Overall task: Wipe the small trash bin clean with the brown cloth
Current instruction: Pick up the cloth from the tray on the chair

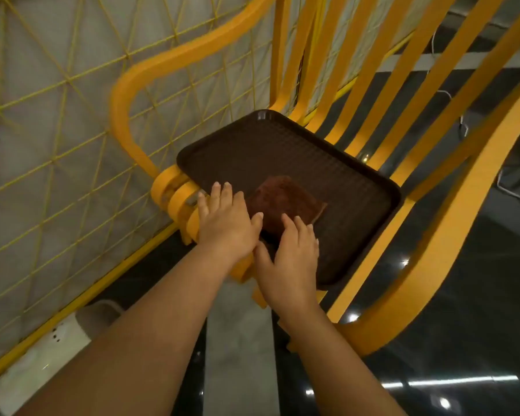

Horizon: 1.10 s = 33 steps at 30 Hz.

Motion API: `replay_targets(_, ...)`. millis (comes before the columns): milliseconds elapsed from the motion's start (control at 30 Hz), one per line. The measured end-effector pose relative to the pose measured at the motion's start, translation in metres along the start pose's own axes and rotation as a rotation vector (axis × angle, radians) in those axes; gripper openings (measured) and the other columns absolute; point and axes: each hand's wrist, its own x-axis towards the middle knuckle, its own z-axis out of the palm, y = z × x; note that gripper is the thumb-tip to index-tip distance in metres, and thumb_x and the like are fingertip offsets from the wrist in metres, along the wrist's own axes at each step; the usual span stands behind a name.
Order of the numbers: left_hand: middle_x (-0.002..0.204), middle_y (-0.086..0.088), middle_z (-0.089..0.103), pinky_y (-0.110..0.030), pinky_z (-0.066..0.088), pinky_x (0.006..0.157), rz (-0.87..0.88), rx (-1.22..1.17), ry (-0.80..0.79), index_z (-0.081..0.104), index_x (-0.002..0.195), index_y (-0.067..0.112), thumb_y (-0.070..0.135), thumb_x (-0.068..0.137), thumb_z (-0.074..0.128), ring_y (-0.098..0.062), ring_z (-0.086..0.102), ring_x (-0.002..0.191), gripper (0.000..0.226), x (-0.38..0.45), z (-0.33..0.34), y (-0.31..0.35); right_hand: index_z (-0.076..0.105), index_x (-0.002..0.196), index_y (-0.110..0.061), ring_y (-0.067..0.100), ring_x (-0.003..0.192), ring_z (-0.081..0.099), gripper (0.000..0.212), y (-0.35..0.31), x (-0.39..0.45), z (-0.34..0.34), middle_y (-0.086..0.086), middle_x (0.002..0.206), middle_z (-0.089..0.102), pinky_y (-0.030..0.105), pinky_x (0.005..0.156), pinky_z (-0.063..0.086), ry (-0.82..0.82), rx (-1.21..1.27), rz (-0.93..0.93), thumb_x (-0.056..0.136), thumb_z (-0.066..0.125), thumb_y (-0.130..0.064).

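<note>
Both hands, left hand point(224, 223) and right hand point(291, 253), are held open beside the brown cloth point(282, 202) on the dark tray point(282, 145).

You see a fuzzy, matt brown cloth point(279, 202) on a dark textured plastic tray point(282, 145); chair point(451, 205) smooth yellow, floor point(478, 340) glossy black.

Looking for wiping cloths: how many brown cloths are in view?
1: the brown cloth lies folded on the dark tray, just beyond both hands. Others may be hidden.
</note>
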Motion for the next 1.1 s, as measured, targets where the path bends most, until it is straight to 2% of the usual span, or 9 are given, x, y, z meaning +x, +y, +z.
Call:
replay_targets(133,0.163,-0.009,0.006,-0.050,-0.009,0.117,-0.027,0.087,-0.005,0.033,0.148,0.017,0.057,0.094,0.039,-0.026,-0.008,0.150,0.068,0.005,0.009,0.001,0.023,0.150,-0.017,0.021,0.147,0.001,0.065,0.002,0.002,0.000,0.005,0.158,0.018,0.039,0.119,-0.001,0.028,0.030,-0.002,0.093,0.050,-0.034)
replay_targets(367,0.162,-0.008,0.015,-0.048,-0.005,0.118,0.045,-0.038,0.054,0.049,0.136,0.021,0.052,0.089,0.057,-0.025,-0.002,0.150,0.056,0.008,0.016,0.002,0.020,0.150,-0.015,0.019,0.147,-0.002,0.069,0.005,0.004,0.002,0.005,0.159,0.015,0.038,0.120,-0.004,0.012,0.063,0.000,0.088,0.050,-0.017)
replay_targets(533,0.156,-0.002,0.030,-0.036,0.020,0.115,0.116,-0.406,0.116,0.059,0.122,0.023,0.050,0.083,0.065,-0.021,0.020,0.145,0.048,-0.002,0.008,-0.004,0.019,0.150,-0.014,0.020,0.147,-0.003,0.072,0.006,0.007,0.002,0.005,0.159,0.015,0.037,0.118,-0.007,0.045,0.038,-0.028,0.088,0.055,-0.016)
replay_targets(700,0.150,0.005,0.038,-0.026,0.024,0.101,0.153,-0.610,0.102,0.065,0.092,0.027,0.050,0.081,0.067,-0.013,0.031,0.137,0.026,-0.025,-0.008,-0.023,0.035,0.144,-0.019,0.022,0.147,0.007,0.065,0.006,0.009,0.000,0.002,0.152,0.032,0.039,0.116,-0.006,0.125,0.033,-0.086,0.085,0.063,-0.015)
replay_targets(833,0.132,0.022,0.050,-0.023,0.029,0.094,0.100,-0.830,0.106,0.063,0.077,0.029,0.057,0.076,0.064,0.007,0.040,0.120,0.028,-0.050,-0.023,-0.050,0.060,0.117,-0.030,0.020,0.141,0.027,0.033,-0.007,0.009,-0.008,-0.006,0.128,0.058,0.042,0.119,0.001,0.134,0.114,-0.166,0.087,0.059,-0.017)
replay_targets(900,0.101,0.033,0.062,-0.021,0.040,0.084,0.038,-0.983,0.098,0.063,0.078,0.032,0.064,0.069,0.061,0.015,0.054,0.097,0.034,-0.067,-0.031,-0.067,0.062,0.108,-0.035,0.011,0.125,0.048,0.023,-0.018,0.005,-0.012,-0.015,0.108,0.065,0.042,0.118,0.019,0.009,0.197,-0.208,0.090,0.057,-0.021)
replay_targets(933,0.089,0.027,0.066,-0.023,0.046,0.077,0.009,-1.064,0.089,0.061,0.079,0.036,0.065,0.066,0.064,0.009,0.061,0.088,0.032,-0.076,-0.034,-0.078,0.061,0.106,-0.037,0.004,0.109,0.058,0.021,-0.025,0.001,-0.015,-0.017,0.099,0.065,0.041,0.110,0.035,-0.094,0.246,-0.215,0.091,0.057,-0.024)
replay_targets(1000,0.092,0.015,0.072,-0.027,0.055,0.070,-0.026,-1.218,0.038,0.056,0.088,0.043,0.062,0.059,0.079,-0.004,0.069,0.087,0.041,-0.097,-0.039,-0.100,0.062,0.109,-0.037,-0.002,0.087,0.063,0.019,-0.041,-0.009,-0.020,-0.017,0.090,0.066,0.032,0.085,0.055,-0.328,0.345,-0.222,0.092,0.058,-0.028)
replay_targets(1100,0.107,0.010,0.072,-0.030,0.059,0.076,-0.046,-1.324,-0.029,0.053,0.114,0.046,0.048,0.051,0.092,-0.013,0.071,0.097,0.074,-0.136,-0.045,-0.130,0.064,0.112,-0.032,-0.001,0.088,0.066,0.021,-0.066,-0.027,-0.021,-0.016,0.094,0.071,0.024,0.077,0.057,-0.605,0.490,-0.251,0.092,0.062,-0.027)
